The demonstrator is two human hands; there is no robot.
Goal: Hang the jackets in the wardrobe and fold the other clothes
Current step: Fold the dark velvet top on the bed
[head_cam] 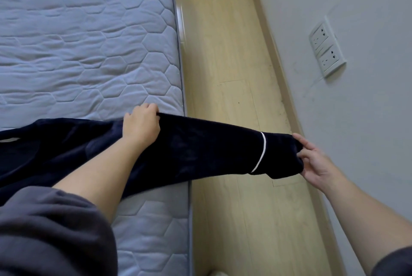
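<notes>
Mattress [89, 41], 1 garment [200, 148]: L hand [141, 126], R hand [316, 164] hold.

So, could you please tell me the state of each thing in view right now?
Navy garment: body on mattress, sleeve stretched out over the floor.
Left hand: grips the sleeve's upper edge.
Right hand: pinches the cuff.
Wall sockets: nothing plugged in.

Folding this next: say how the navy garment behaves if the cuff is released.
Probably floppy: the navy garment is stretched between left hand and right hand. Released, its cuff would likely drop toward the floor. Plush-looking fabric seems unlikely to slip.
</notes>
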